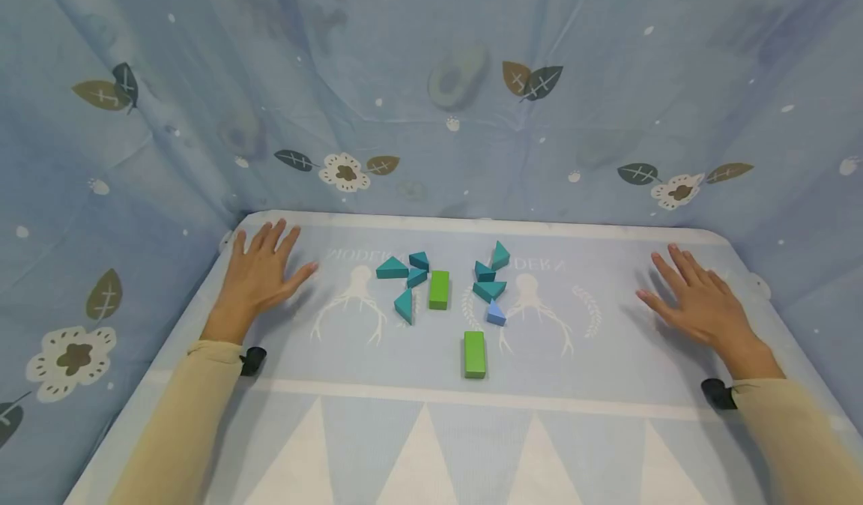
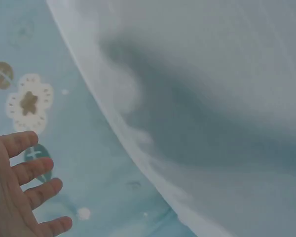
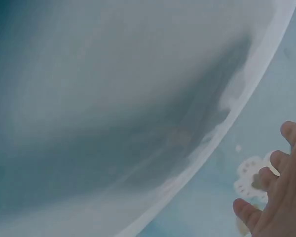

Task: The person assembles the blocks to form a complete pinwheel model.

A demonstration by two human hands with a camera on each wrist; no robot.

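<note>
My left hand (image 1: pixel 261 273) is over the table's left side, fingers spread, holding nothing. On the far right my right hand (image 1: pixel 701 303) likewise has its fingers spread and holds nothing. Between them lie two green rectangular blocks, one farther back (image 1: pixel 439 290) and one nearer (image 1: pixel 475 354). Left of the back block is a group of teal triangular blocks (image 1: pixel 392 268). More teal triangular blocks (image 1: pixel 489 291) lie to its right, with a blue triangular block (image 1: pixel 495 313) just below them. Both wrist views show the hands with fingers extended, without blocks.
A pale printed cloth covers the table (image 1: pixel 593 370), with white triangles along the near part. Blue patterned curtain (image 1: pixel 418 115) stands behind the table and along both sides. A small black device (image 1: pixel 252 361) is at the left wrist, another (image 1: pixel 718 394) at the right.
</note>
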